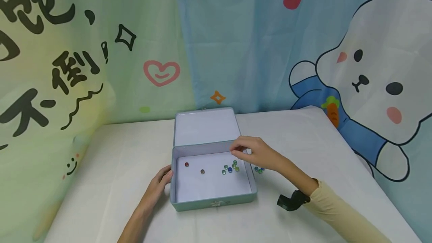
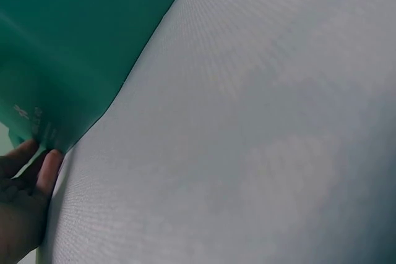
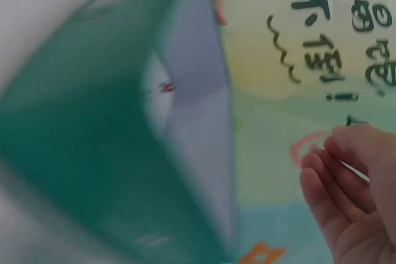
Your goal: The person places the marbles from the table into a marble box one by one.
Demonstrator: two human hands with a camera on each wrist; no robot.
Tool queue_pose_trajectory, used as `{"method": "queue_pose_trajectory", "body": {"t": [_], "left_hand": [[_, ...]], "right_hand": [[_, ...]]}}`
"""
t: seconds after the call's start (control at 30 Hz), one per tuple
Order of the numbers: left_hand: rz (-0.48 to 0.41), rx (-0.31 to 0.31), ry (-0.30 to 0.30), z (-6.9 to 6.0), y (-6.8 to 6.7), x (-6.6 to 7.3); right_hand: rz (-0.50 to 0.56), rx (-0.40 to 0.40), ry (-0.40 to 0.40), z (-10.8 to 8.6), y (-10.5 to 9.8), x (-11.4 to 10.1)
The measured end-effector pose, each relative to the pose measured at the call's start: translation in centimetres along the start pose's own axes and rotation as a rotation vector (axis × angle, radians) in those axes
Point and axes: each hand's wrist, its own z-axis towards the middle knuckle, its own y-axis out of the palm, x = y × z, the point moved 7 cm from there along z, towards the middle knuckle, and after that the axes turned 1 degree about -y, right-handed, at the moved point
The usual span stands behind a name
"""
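A green tin box (image 1: pixel 216 202) with a pale lining stands on the table, its hinged lid (image 1: pixel 206 126) raised at the back. Inside lie a red marble (image 1: pixel 186 164), a brownish marble (image 1: pixel 202 171) and, towards the right, several green and blue marbles (image 1: pixel 230 170). My left hand (image 1: pixel 158 185) touches the box's left wall from outside; in the left wrist view its fingertips (image 2: pixel 51 168) meet the green side. Over the box's right back part hovers my right hand (image 1: pixel 254 152), fingers loosely bent. Nothing shows between its fingers (image 3: pixel 325 199) in the right wrist view.
Several blue and green marbles (image 1: pixel 259 170) lie on the white tablecloth (image 1: pixel 290 134) just right of the box, below my right forearm. A black strap with a device (image 1: pixel 293 200) is on the right wrist. A printed curtain (image 1: pixel 222 48) hangs behind the table.
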Motion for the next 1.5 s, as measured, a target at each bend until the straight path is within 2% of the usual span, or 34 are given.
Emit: {"method": "queue_pose_trajectory", "body": {"t": [0.13,0.27,0.4,0.57,0.77,1.03,1.37,1.5], "left_hand": [[0.010,-0.005,-0.005,0.1,0.1,0.1],[0.016,0.003,-0.013,0.0,0.0,0.1],[0.015,0.006,-0.017,0.0,-0.1,0.1],[0.012,0.005,-0.025,-0.1,0.0,-0.2],[0.006,0.007,-0.027,-0.1,0.0,-0.2],[-0.005,-0.007,-0.005,-0.2,0.0,0.0],[-0.009,-0.007,0.000,-0.2,0.1,0.2],[-0.006,-0.010,0.002,-0.2,0.1,0.2]], "right_hand": [[-0.012,0.101,0.123,-3.5,-0.3,2.6],[-0.046,0.139,0.218,-6.0,-0.1,5.6],[-0.055,0.106,0.277,-7.9,0.4,8.6],[-0.031,0.016,0.259,-9.6,1.2,10.8],[-0.014,-0.044,0.206,-10.2,1.7,11.5],[-0.060,-0.110,0.242,-10.1,2.2,11.9],[-0.111,-0.049,0.181,-10.1,2.2,11.8],[-0.128,-0.047,0.186,-10.2,2.3,11.7]]}}
